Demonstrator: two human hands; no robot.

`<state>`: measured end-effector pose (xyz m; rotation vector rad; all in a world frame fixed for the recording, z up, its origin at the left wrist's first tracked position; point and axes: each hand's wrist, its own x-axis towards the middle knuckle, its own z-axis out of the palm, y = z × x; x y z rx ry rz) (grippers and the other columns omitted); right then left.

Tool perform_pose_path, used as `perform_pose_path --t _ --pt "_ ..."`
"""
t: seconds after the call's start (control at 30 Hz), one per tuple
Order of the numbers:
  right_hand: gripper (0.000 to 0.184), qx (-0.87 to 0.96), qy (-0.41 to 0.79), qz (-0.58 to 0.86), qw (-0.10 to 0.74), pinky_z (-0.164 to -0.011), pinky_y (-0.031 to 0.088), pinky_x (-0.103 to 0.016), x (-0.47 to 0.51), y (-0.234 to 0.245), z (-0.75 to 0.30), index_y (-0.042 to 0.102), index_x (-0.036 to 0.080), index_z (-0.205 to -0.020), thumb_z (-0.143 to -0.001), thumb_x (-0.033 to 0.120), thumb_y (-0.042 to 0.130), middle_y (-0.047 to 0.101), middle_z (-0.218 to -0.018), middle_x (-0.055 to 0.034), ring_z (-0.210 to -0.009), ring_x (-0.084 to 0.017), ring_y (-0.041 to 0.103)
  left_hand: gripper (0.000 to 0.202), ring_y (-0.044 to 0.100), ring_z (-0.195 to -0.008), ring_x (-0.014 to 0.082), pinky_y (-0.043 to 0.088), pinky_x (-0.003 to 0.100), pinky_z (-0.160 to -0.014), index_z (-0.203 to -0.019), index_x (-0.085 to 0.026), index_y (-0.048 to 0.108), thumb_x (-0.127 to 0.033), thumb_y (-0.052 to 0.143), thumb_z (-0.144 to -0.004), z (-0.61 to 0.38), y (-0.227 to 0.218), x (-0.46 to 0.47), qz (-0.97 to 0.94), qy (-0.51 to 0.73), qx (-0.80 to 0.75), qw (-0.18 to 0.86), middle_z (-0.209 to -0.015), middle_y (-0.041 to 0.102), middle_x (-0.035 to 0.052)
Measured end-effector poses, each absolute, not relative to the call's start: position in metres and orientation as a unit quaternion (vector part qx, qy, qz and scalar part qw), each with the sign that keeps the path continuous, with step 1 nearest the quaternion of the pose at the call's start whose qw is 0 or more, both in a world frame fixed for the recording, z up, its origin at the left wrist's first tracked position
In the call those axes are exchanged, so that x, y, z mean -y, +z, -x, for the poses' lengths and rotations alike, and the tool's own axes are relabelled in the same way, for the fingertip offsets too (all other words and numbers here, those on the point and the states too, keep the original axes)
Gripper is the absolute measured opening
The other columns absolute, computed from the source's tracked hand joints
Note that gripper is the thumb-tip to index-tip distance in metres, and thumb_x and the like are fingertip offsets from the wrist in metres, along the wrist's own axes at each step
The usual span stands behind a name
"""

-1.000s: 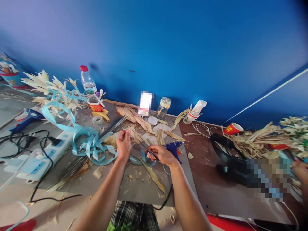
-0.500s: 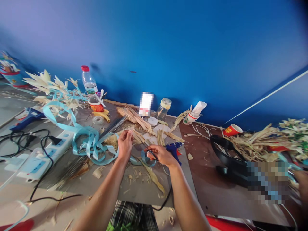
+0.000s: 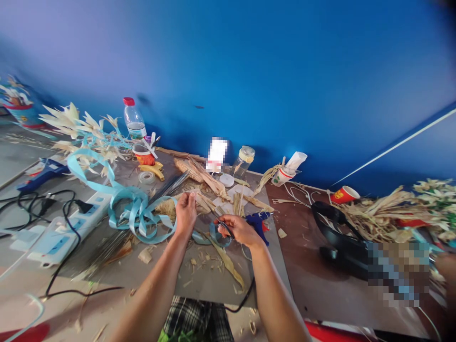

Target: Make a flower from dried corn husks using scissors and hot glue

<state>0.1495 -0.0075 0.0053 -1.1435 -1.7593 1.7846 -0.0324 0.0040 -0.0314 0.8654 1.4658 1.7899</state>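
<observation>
My left hand (image 3: 186, 212) is closed in a pinch over the middle of the table. A small pale piece, which looks like corn husk (image 3: 194, 191), shows at its fingertips. To its right, my right hand (image 3: 237, 229) grips the dark handles of a pair of scissors (image 3: 228, 230). The blades point up and left, toward the left hand, and look slightly apart. Behind both hands lie dried corn husks (image 3: 211, 182) and a corn cob (image 3: 188, 169). A long yellowish husk strip (image 3: 228, 262) lies just below the scissors.
Light blue ribbon (image 3: 133, 213) curls beside thin wires (image 3: 110, 249) on the left, near a power strip (image 3: 71, 230). A blue glue gun (image 3: 257, 223) lies right of my right hand. Along the wall stand a bottle (image 3: 134, 121), a jar (image 3: 243, 161) and a cup (image 3: 282, 175).
Both hands and the scissors stay almost in place. The camera view has shifted very slightly, moving the things on the left a little rightward.
</observation>
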Motion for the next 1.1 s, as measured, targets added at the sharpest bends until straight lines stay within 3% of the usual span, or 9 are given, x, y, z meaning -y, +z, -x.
perform_pose_path --t 0.43,0.77,1.1 --pt "0.046 0.64 0.622 0.406 0.195 -0.052 0.033 -0.019 0.009 0.005 -0.148 0.063 0.011 -0.093 -0.067 0.048 0.069 0.052 -0.058 0.003 -0.054 -0.007 0.043 0.03 0.037 -0.05 0.0095 0.032 0.022 -0.048 -0.066 -0.018 0.052 -0.046 0.056 -0.076 0.028 -0.025 0.0 -0.352 0.679 -0.551 0.333 -0.054 0.04 -0.0049" --pt "0.041 0.644 0.62 0.401 0.198 -0.052 0.032 -0.021 0.011 0.007 -0.145 0.062 0.012 -0.09 -0.068 0.045 0.068 0.05 -0.057 0.0031 -0.053 -0.008 0.042 0.032 0.027 -0.04 0.005 0.022 0.02 -0.041 -0.067 -0.018 0.045 -0.044 0.063 -0.072 0.027 -0.029 -0.006 -0.253 0.722 -0.463 0.448 -0.046 0.032 -0.0092" --pt "0.036 0.656 0.61 0.398 0.198 -0.052 0.031 -0.021 0.011 0.005 -0.143 0.062 0.013 -0.088 -0.07 0.044 0.067 0.049 -0.057 0.0032 -0.052 -0.008 0.04 0.036 0.029 -0.04 0.0059 0.023 0.021 -0.041 -0.061 -0.019 0.041 -0.047 0.059 -0.073 0.03 -0.036 -0.009 -0.272 0.704 -0.491 0.436 -0.048 0.034 -0.0077"
